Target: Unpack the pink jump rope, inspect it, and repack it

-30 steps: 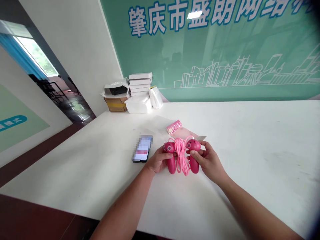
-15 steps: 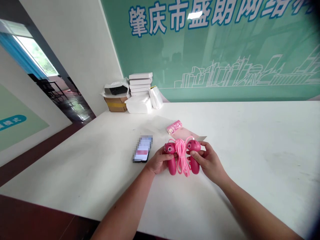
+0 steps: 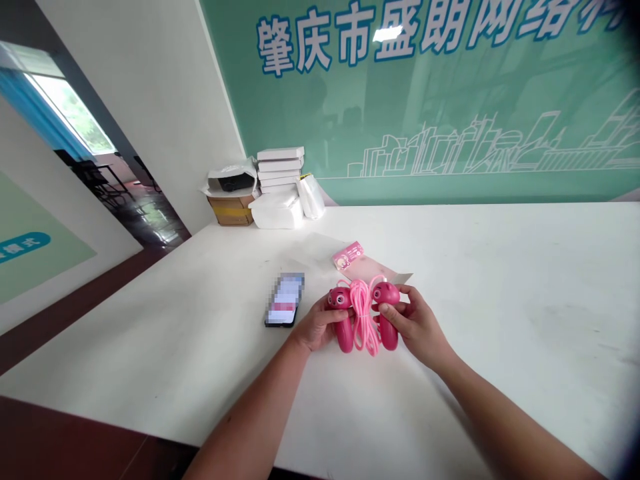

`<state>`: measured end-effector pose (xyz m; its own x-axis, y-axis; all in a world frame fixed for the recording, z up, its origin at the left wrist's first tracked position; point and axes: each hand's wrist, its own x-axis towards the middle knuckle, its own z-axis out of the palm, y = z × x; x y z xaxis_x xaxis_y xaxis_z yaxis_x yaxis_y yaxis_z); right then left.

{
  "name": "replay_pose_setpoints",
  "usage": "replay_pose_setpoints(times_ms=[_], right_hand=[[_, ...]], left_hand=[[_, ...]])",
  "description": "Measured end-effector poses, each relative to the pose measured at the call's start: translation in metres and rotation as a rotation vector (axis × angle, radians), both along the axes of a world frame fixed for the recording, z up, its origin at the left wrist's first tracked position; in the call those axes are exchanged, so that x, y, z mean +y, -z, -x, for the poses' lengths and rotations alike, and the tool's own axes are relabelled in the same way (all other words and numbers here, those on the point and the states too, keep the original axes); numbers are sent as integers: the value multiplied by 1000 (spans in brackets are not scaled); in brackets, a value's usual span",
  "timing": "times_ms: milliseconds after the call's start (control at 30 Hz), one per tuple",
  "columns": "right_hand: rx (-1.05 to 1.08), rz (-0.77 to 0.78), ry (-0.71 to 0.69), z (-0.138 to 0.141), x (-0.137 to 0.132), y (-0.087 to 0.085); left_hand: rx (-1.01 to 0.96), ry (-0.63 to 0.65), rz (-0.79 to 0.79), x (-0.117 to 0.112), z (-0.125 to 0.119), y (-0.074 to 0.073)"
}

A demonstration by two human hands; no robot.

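Observation:
A pink jump rope is held in front of me, its cord [image 3: 366, 320] coiled in a bundle between two dark pink handles with cartoon animal heads. My left hand [image 3: 319, 325] is closed round the left handle [image 3: 345, 335], thumb across its front below the face. Round the right handle [image 3: 389, 333] my right hand [image 3: 419, 325] is closed, with the thumb near its neck. Both handles are upright, heads at the top. Behind the rope lie a pink-and-white card [image 3: 349, 255] and a flat clear plastic bag [image 3: 313, 250].
A phone [image 3: 285, 300] with a blurred screen lies left of my left hand on the white table [image 3: 150, 333]. At the far left corner are a cardboard box [image 3: 231, 211], stacked white boxes [image 3: 281, 163] and white packages [image 3: 277, 210]. A green printed wall [image 3: 450, 133] rises behind the table.
Almost nothing differs. Both hands keep hold of the jump rope handles in the same pose, and the whole view has shifted very slightly.

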<state>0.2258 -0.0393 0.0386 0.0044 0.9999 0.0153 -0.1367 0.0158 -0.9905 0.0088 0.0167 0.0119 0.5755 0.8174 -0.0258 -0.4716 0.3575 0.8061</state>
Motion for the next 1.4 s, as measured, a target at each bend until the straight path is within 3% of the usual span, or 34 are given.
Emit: replay_pose_setpoints(times_ms=[367,667,967,1133,1267,1400], right_hand=[[-144,-19,65,-4,6,10],[-104,-129,81,5,-5,8],[-35,-74,46,7,-3,5],[-135,31,42,3,1,9],[-251,89,120,0,6,17],[-400,129,186,-4,10,20]], left_hand=[[97,-23,36,1,-4,1],[-9,41,10,-2,1,-3],[5,4,20,2,2,2],[141,-32,7,5,0,3],[258,-46,-17,8,-1,8],[459,-146,-94,6,-2,7]])
